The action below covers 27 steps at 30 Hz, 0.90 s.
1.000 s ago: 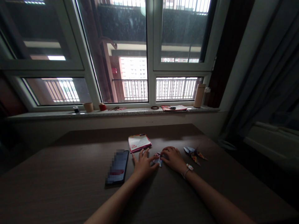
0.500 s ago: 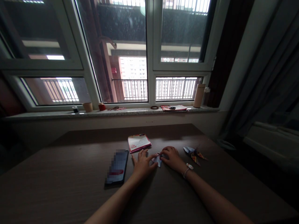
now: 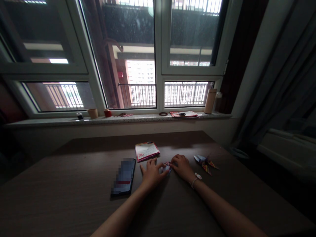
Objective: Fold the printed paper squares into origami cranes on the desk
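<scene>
A small folded piece of patterned paper [image 3: 167,168] lies on the dark wooden table [image 3: 74,197] between my two hands. My left hand [image 3: 151,173] rests flat beside it, fingers spread, with the thumb pressing on the paper's left edge. Fingers curled, my right hand [image 3: 182,166] pinches the paper's right side against the table. A light band sits on my right wrist. A finished folded paper figure [image 3: 206,163] lies on the table just right of my right hand.
A phone [image 3: 124,177] lies left of my left hand. A pink-edged pack of paper [image 3: 146,150] sits just beyond my hands. On the windowsill [image 3: 148,118] stand small cups, a tall cylinder flask [image 3: 211,100] and papers. A curtain hangs at right.
Both hands have shifted slightly closer together over the paper, covering more of it. Nothing else has moved.
</scene>
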Tool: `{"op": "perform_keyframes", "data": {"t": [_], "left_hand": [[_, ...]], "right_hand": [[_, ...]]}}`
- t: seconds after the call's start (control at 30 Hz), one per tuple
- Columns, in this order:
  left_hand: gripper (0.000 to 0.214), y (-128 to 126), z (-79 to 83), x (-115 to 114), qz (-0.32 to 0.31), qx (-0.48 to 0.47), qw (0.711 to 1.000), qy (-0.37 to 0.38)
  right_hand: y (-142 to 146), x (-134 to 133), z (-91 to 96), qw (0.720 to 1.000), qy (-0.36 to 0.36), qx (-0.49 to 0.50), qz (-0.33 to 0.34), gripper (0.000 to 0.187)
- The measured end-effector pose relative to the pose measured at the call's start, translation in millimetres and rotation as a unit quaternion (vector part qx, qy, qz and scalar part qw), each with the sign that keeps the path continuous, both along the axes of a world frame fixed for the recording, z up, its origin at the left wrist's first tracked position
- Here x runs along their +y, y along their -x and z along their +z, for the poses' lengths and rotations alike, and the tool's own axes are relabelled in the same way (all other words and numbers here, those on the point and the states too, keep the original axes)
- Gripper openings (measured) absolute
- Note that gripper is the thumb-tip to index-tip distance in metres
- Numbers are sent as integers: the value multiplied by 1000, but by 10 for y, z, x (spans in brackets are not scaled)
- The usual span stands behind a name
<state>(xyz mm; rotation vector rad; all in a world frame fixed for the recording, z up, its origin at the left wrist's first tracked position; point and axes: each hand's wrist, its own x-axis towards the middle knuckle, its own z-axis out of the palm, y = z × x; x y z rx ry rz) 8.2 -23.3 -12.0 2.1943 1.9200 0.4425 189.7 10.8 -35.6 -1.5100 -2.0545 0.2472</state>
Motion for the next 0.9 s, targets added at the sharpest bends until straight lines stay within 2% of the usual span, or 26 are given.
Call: {"op": "perform_keyframes", "data": {"t": [0.47, 0.73, 0.9], "left_hand": [[37, -22, -27, 33, 2, 10, 1000, 4], [35, -8, -85, 53, -12, 4, 1000, -16], [39, -3, -67, 40, -22, 9, 1000, -7]], "right_hand": [[30, -20, 14, 1000, -1, -10, -9, 14], [14, -8, -8, 1000, -9, -11, -9, 14], [14, 19, -18, 1000, -19, -17, -5, 13]]}}
